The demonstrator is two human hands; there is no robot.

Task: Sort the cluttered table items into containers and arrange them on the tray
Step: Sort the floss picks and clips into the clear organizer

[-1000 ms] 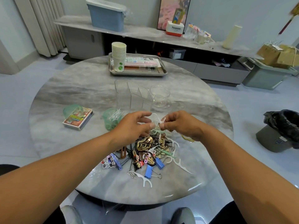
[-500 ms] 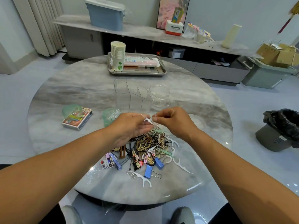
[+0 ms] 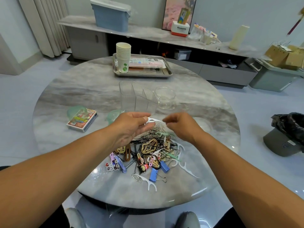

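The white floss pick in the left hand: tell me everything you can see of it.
The white floss pick looks like thin moulded plastic, with a forked head and a tapering pointed handle. The left hand pinches its forked end between thumb and fingertips, above the pile of clips and pins. It lies roughly level, its point aimed at the right hand, whose fingertips sit at the tip; contact is unclear.

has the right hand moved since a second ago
Yes. The right hand has drawn slightly away from the left hand, toward the clear jar, leaving the white floss pick pinched in the left.
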